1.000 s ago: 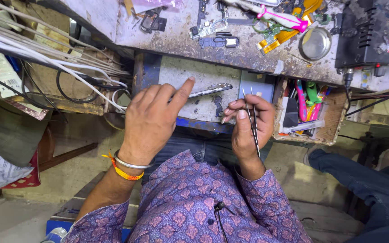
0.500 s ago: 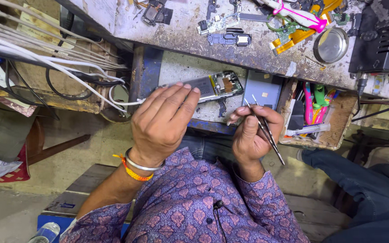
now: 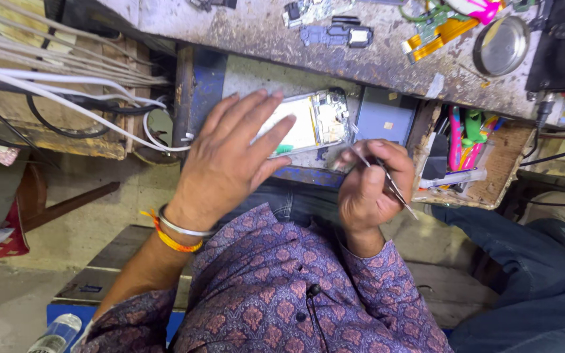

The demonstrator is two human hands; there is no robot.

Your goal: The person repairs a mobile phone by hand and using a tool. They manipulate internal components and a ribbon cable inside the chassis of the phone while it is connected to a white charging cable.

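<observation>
The opened smartphone [image 3: 308, 123] is kept flat on the near ledge of the workbench [image 3: 335, 55], steadied under the spread, open fingers of the left hand [image 3: 230, 160], while fine tweezers [image 3: 387, 183] are pinched in the closed right hand [image 3: 367, 193] and angled at its exposed circuitry.

1. We see an opened phone [image 3: 312, 123] on the workbench ledge, its pale rectangular screen panel facing up, half under the left hand [image 3: 230, 163].
2. A plastic bottle [image 3: 53, 335] lies bottom-left, its label blurred.
</observation>
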